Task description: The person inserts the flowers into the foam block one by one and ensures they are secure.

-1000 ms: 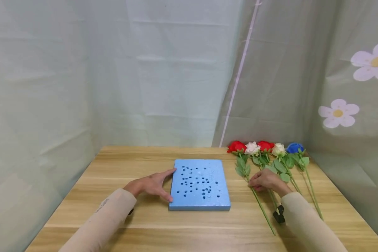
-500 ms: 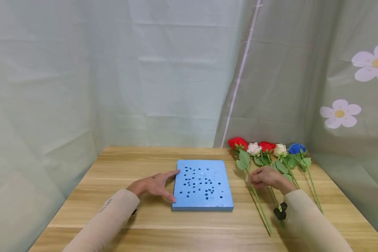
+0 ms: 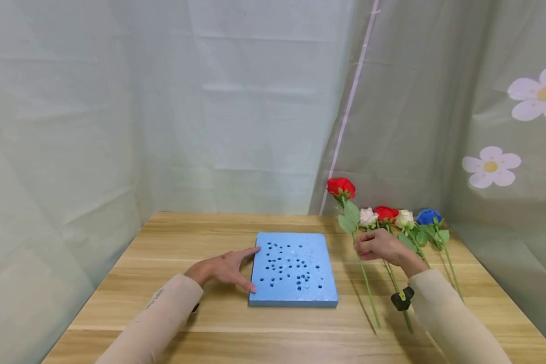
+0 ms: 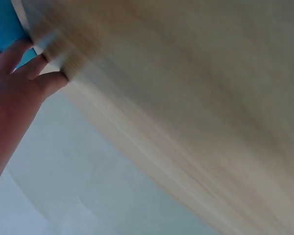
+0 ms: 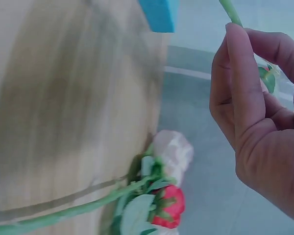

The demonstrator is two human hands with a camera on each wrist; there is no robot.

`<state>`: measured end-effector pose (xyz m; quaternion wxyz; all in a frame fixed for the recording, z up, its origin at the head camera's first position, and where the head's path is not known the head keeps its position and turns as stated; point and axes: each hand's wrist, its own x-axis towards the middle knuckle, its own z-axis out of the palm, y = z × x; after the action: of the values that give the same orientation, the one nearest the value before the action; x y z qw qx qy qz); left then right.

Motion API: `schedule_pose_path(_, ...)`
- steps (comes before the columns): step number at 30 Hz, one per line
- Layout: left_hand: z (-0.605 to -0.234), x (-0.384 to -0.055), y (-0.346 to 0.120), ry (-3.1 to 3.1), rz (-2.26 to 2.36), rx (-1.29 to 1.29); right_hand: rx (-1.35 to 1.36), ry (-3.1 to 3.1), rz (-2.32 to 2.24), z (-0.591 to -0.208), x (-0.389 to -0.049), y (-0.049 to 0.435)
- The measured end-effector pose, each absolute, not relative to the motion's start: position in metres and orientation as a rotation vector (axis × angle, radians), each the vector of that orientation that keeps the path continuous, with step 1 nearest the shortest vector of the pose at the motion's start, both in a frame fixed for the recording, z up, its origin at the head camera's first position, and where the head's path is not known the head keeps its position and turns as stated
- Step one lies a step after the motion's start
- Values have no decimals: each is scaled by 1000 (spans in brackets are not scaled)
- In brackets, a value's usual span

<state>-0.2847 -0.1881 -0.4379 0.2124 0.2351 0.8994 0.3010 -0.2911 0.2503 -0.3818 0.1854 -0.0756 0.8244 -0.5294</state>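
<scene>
My right hand pinches the stem of a red artificial rose between thumb and fingers, below its leaves. The flower is raised and the stem slants down toward the table; in the right wrist view, a piece of green stem sticks out of the pinch. A light blue foam block, dotted with small holes, lies flat mid-table. Along its left side, my left hand is spread wide, thumb at the near corner and fingers farther back. The left wrist view catches those fingertips beside the block.
To the right lie several more artificial roses: a pale pink one, another red one, a cream one and a blue one. Curtains hang behind and beside the wooden table.
My right hand has lifted the red rose off the table, its flower rising and its stem swinging slightly left. My left hand stays at the foam block; the view has shifted slightly.
</scene>
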Motion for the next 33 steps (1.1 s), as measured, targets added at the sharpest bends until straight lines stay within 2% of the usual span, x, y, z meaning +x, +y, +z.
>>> schedule_pose_path(15, -440, -287, -186, 2506, 832, 628, -226, 2380, -1614, -347, -300, 228)
schedule_pose_path(33, -438, -285, -185, 2501, 845, 609, -312, 2329, -1758, -334, -310, 199)
